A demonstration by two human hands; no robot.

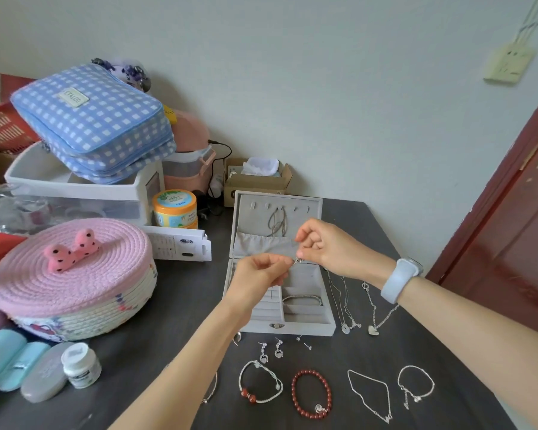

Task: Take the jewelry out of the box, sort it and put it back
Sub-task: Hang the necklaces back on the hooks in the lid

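Head view, hands: the left hand (263, 276) and the right hand (322, 243) are raised together over the open jewelry box (305, 327), both pinching a small silver piece (298, 261) between their fingertips; whether it is a clasp or a charm I cannot tell.
Head view, box: grey, lid up with thin chains (278, 223) hanging from its hooks; a silver bangle (303, 299) lies in a right compartment.
Head view, sorted pieces: on the dark desk (168, 311), necklaces (348, 305) trail just right of the box; earrings (271, 352) sit in front of it; nearer still, a red bead bracelet (312, 394) lies between a corded bracelet (260, 383) and a fine chain (370, 395).
Handling, chains: likely featherlight, limp and tangle-prone; best lifted at the clasp or pendant, let hang, then lowered.
Handling, beads: probably heavier and smooth; can be pinched anywhere on the loop.
Handling, earrings: tiny and easily dropped; take each by the post with the fingertips.
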